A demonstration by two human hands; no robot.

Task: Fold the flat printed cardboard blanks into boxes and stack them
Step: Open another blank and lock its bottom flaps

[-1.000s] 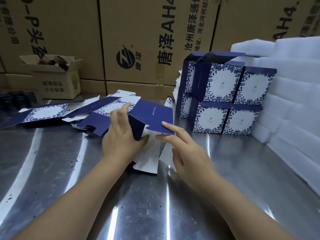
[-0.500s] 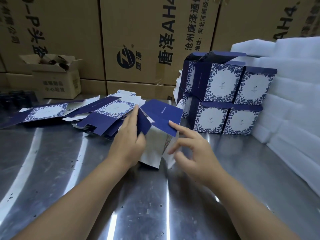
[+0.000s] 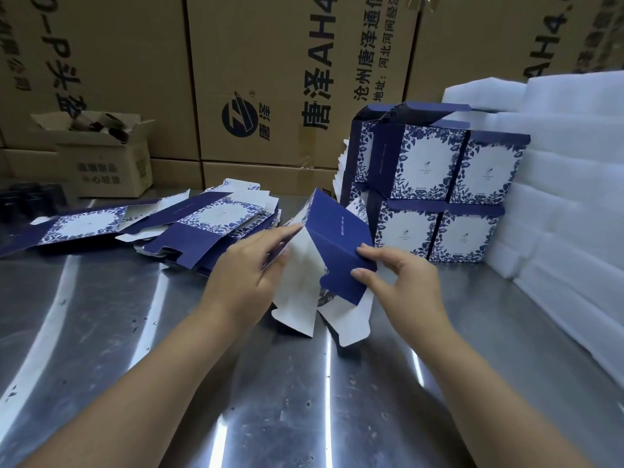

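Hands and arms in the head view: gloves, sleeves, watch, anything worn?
Nothing worn that shows. The left hand and right hand are bare, no gloves, rings or wristbands visible. Both forearms are uncovered all the way to the bottom edge of the picture, so any sleeves start out of view.

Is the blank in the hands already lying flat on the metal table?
No. Both the left hand and the right hand hold the blank half-opened, with its white flaps hanging toward the table.

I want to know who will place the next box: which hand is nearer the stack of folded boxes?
Right. The right hand grips the blank just in front of the stack; the left hand holds its far side, by the flat blanks.
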